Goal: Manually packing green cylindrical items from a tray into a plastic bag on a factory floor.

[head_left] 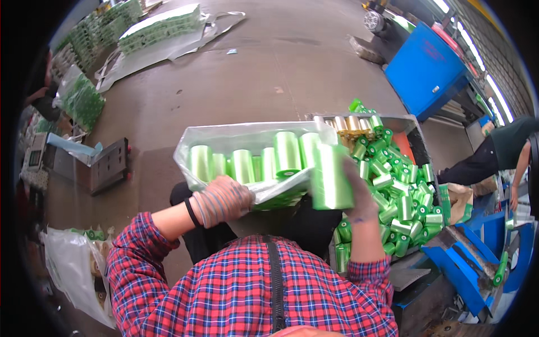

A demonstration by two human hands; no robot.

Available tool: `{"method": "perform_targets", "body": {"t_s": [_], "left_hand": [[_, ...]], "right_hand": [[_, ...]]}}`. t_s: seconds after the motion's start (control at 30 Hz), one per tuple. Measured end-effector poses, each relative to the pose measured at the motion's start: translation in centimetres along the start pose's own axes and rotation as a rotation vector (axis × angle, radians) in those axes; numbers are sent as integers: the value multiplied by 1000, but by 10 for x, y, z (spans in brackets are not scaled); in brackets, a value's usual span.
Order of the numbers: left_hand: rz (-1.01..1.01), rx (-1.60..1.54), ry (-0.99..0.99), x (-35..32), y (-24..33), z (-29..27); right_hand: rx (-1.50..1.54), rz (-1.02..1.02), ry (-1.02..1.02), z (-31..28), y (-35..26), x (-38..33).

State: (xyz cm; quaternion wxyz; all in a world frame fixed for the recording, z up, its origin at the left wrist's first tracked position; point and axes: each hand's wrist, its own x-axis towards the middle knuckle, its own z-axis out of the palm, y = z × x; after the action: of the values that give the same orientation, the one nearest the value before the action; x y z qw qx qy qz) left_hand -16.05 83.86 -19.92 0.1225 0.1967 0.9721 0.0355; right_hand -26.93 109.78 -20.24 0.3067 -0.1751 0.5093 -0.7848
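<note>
My left hand (223, 201), in a striped knit glove, is closed on the near edge of a clear plastic bag (210, 132) in front of my lap. Several shiny green film rolls (242, 166) stand upright inside it. In my right hand (362, 194), also gloved and blurred, is another green film roll (332, 178), held upright at the bag's right end. Its lower end hangs over the near side of the bag. To the right, a large bin (424, 147) is heaped with loose green rolls (404, 203), with some gold-coloured rolls (352, 123) at its far end.
A blue cabinet (426, 70) stands beyond the bin. At the right, another person (497, 151) bends over blue metal parts (466, 264). A scale (36, 154) and a dark flat case (104, 165) are at the left. Wrapped green packs (160, 32) lie farther back.
</note>
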Motion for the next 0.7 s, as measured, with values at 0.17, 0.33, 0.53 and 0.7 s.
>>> {"method": "perform_targets", "body": {"t_s": [0.17, 0.33, 0.53, 0.7], "left_hand": [[126, 72, 227, -4, 6, 13], [-67, -163, 721, -43, -26, 1], [-819, -1297, 762, -96, -80, 54], [-808, -1201, 708, -57, -80, 53]], "right_hand": [[-1275, 101, -278, 57, 100, 150], [-1744, 47, -414, 110, 77, 153], [-1639, -641, 636, -54, -22, 72], [-1340, -32, 493, -99, 0, 73]]}}
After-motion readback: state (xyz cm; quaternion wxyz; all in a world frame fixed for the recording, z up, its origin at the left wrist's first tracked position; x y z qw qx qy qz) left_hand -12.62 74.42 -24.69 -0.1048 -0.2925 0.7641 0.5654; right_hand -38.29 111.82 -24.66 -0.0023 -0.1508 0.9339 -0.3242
